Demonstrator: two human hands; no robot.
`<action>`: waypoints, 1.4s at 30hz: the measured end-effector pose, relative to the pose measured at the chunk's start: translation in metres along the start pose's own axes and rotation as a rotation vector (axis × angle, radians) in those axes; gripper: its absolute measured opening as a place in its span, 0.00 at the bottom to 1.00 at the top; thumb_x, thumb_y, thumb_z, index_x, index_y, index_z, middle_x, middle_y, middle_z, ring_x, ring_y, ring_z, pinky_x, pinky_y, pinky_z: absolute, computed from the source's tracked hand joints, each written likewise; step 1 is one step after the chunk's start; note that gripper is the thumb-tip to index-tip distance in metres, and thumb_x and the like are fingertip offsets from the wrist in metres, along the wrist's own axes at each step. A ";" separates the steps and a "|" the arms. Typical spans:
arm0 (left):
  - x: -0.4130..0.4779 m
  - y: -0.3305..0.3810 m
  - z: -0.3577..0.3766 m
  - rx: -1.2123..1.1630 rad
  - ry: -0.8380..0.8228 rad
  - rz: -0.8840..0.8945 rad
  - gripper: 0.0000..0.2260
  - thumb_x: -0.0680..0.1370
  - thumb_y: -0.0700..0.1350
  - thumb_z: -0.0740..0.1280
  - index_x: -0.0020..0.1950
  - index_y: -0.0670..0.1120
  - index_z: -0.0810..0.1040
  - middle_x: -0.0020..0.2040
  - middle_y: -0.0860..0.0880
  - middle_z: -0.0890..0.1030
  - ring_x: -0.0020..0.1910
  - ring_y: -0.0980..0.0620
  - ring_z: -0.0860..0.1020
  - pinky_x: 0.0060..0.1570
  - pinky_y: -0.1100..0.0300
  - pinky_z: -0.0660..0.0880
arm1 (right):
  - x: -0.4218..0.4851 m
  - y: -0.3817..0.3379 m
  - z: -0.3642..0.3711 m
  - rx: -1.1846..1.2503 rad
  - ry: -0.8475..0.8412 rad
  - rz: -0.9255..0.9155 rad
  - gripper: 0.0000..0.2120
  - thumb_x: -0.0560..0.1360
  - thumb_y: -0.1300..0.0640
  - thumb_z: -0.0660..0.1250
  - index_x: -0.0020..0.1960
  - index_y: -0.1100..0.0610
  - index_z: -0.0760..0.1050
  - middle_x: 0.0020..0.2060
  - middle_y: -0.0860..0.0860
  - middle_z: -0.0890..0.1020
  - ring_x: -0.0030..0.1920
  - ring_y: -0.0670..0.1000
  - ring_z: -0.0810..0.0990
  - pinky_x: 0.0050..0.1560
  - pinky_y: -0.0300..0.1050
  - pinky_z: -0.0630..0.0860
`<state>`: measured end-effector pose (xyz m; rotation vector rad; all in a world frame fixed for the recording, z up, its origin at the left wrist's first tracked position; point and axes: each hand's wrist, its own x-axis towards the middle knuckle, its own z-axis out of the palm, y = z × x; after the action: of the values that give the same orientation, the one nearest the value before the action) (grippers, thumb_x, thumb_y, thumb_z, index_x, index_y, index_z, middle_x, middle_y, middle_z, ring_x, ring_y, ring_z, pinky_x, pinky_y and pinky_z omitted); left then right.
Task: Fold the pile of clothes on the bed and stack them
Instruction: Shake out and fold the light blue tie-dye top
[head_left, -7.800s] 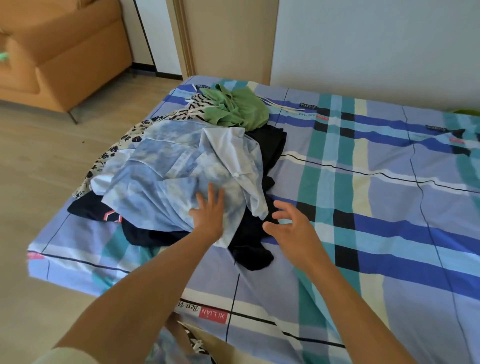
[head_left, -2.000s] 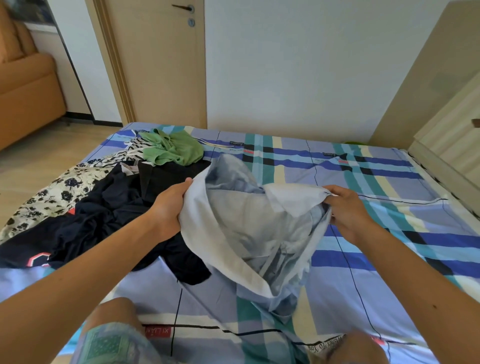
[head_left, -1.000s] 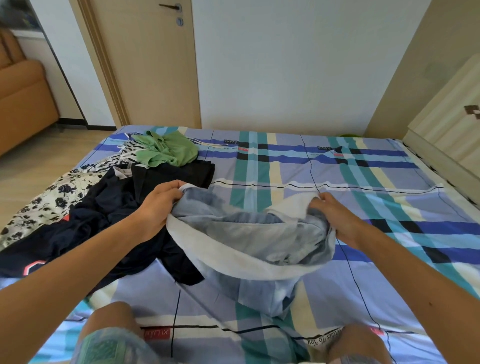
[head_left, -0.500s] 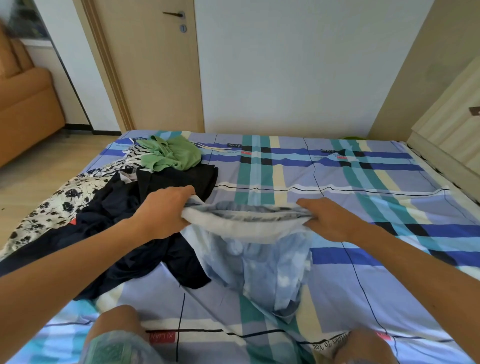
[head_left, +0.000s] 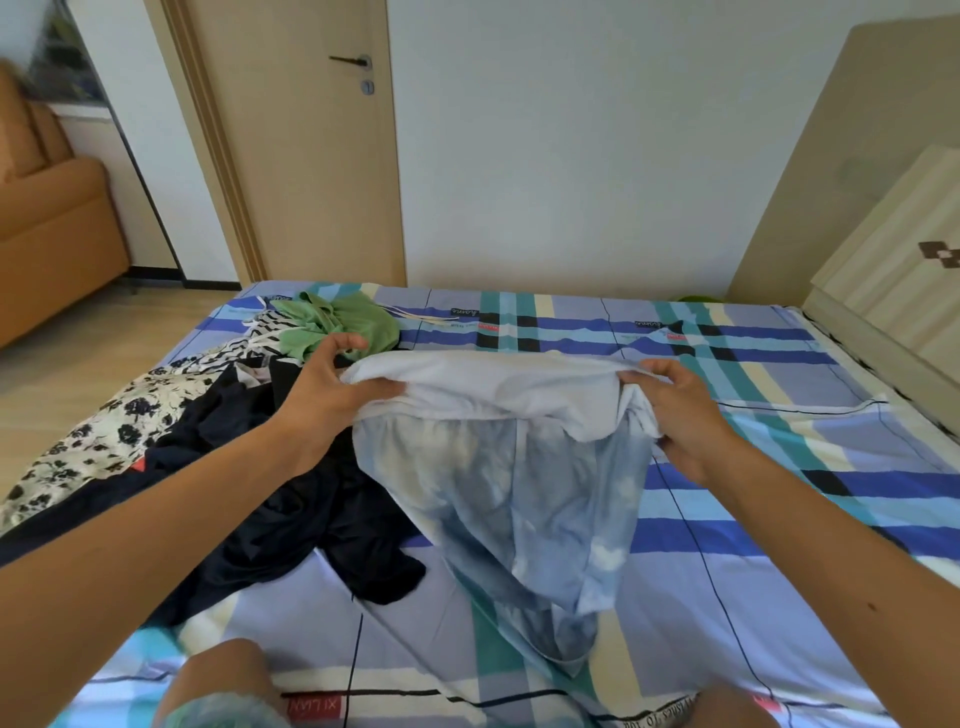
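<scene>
Since half a second ago both hands have risen and drawn apart, so the shirt (head_left: 519, 493) now hangs stretched between them instead of sagging. My operator's left hand (head_left: 324, 402) pinches one end of the white edge, thumb on top; the right hand (head_left: 685, 421) grips the other end with curled fingers. The pale blue body drops from that edge and its lower end trails on the bed (head_left: 805, 499), just right of the pile (head_left: 223, 467).

I read this as the shake-out before laying the shirt flat. It looks like the first piece in hand, and I see nothing folded or stacked yet.

The pile's dark garment (head_left: 332, 545) lies just beside the hanging cloth, with a floral one (head_left: 114, 431) at the left edge and a green one (head_left: 348, 322) at the far side. The sheet is a blue, teal and cream plaid.

Beyond the bed stand a shut door (head_left: 301, 166) and a pale wall (head_left: 571, 156). An orange sofa (head_left: 47, 234) sits left on a wood floor (head_left: 104, 343), and a cream cabinet (head_left: 893, 249) stands right.
</scene>
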<state>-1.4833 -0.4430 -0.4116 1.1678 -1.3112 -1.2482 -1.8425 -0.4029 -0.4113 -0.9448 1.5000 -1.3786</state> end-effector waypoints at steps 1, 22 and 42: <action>0.002 0.003 -0.002 0.008 -0.015 -0.016 0.32 0.65 0.41 0.82 0.65 0.46 0.71 0.60 0.37 0.79 0.55 0.38 0.81 0.57 0.47 0.79 | 0.003 -0.003 -0.003 0.005 0.012 0.023 0.13 0.75 0.57 0.73 0.57 0.60 0.76 0.47 0.59 0.82 0.43 0.54 0.81 0.43 0.49 0.80; 0.000 0.007 0.000 -0.245 -0.134 0.019 0.20 0.68 0.39 0.74 0.60 0.45 0.79 0.54 0.46 0.84 0.52 0.48 0.83 0.47 0.56 0.82 | -0.005 -0.015 -0.018 0.241 0.041 -0.097 0.14 0.77 0.68 0.65 0.60 0.57 0.78 0.53 0.56 0.83 0.51 0.55 0.81 0.49 0.52 0.76; -0.005 0.013 0.007 0.422 -0.015 0.218 0.21 0.72 0.52 0.77 0.61 0.58 0.74 0.56 0.60 0.76 0.49 0.66 0.76 0.39 0.74 0.72 | -0.020 -0.009 -0.010 -1.346 -0.506 -0.327 0.23 0.61 0.38 0.78 0.49 0.50 0.79 0.42 0.46 0.82 0.43 0.48 0.79 0.43 0.47 0.76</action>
<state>-1.4902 -0.4368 -0.3988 1.2617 -1.7177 -0.8459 -1.8456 -0.3811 -0.3999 -2.2018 1.8125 -0.0498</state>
